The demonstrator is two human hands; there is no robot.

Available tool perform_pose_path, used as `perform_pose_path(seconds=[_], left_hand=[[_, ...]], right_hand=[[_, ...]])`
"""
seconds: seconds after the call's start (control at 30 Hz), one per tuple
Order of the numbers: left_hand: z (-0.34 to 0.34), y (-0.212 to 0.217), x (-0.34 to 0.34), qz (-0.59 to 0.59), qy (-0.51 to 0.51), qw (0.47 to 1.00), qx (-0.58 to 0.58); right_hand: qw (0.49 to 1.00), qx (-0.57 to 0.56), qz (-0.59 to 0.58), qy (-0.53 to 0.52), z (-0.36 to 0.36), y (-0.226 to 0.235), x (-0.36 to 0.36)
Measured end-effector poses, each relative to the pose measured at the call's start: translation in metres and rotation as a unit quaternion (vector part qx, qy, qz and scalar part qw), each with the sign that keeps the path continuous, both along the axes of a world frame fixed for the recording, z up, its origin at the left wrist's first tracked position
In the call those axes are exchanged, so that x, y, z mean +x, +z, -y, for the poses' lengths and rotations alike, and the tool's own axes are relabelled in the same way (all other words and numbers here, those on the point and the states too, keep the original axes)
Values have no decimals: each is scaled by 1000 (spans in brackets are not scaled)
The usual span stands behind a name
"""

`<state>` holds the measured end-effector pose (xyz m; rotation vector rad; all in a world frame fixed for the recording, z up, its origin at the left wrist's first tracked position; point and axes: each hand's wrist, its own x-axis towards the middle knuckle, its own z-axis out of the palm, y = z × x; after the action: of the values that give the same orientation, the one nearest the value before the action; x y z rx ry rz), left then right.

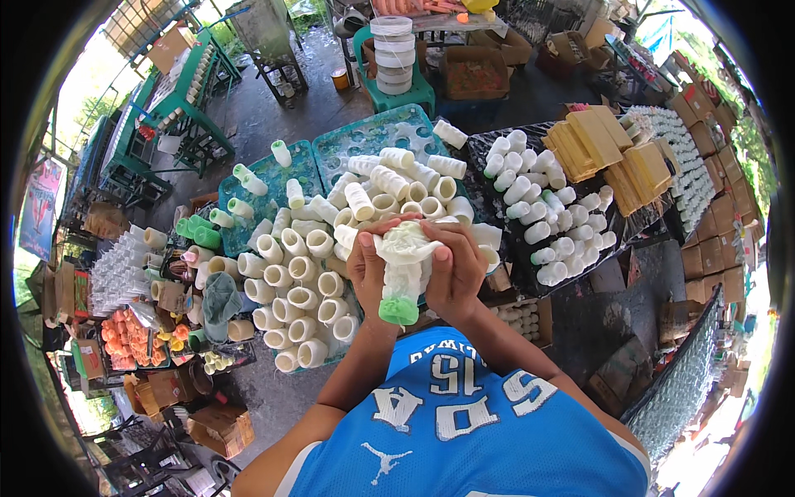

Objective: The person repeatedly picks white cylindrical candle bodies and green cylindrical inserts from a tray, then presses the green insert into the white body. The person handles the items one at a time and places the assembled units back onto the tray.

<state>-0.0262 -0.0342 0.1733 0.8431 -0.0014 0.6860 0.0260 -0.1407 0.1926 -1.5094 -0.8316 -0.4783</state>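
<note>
Your left hand (369, 263) and right hand (458, 265) are both half-curled round the white piece (403, 275), at 12 o'clock from your blue shirt (480, 451), green end (398, 311) toward 6. Looks light, crumpled top (407, 242) probably soft and easy to tear, so I'd grip the likely firmer body (402, 286) at 3 and 9

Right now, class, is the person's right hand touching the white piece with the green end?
Touching. The head view shows the right hand curled around one side of the white piece, fingers against its crumpled end.
</note>
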Motion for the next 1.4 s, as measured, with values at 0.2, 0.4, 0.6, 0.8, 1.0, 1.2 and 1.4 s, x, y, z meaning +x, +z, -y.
perform_pose_path(seconds=[0.2, 0.4, 0.6, 0.8, 1.0, 1.2, 1.4], left_hand=[[3, -15, -4, -2, -28, 997, -76], [14, 11, -1, -19, -58, 998, -21], [7, 16, -1, -36, -7, 998, 51], [-5, 13, 0, -44, -21, 999, -5], [-18, -41, 25, 48, -180, 944, -272], [-21, -71, 26, -56, -247, 889, -382], [-17, -64, 24, -46, -232, 898, -370]], right_hand=[[995, -29, -77, 47, -1, -9, 0], [932, 63, -283, 218, -16, -10, 2], [848, 144, -386, 333, -17, -5, 1], [976, 32, -184, 109, -17, -4, -2], [962, 110, -237, 82, -19, -14, 2], [904, 146, -390, 98, -15, -23, 6], [918, 66, -363, 146, -7, -28, 19]])
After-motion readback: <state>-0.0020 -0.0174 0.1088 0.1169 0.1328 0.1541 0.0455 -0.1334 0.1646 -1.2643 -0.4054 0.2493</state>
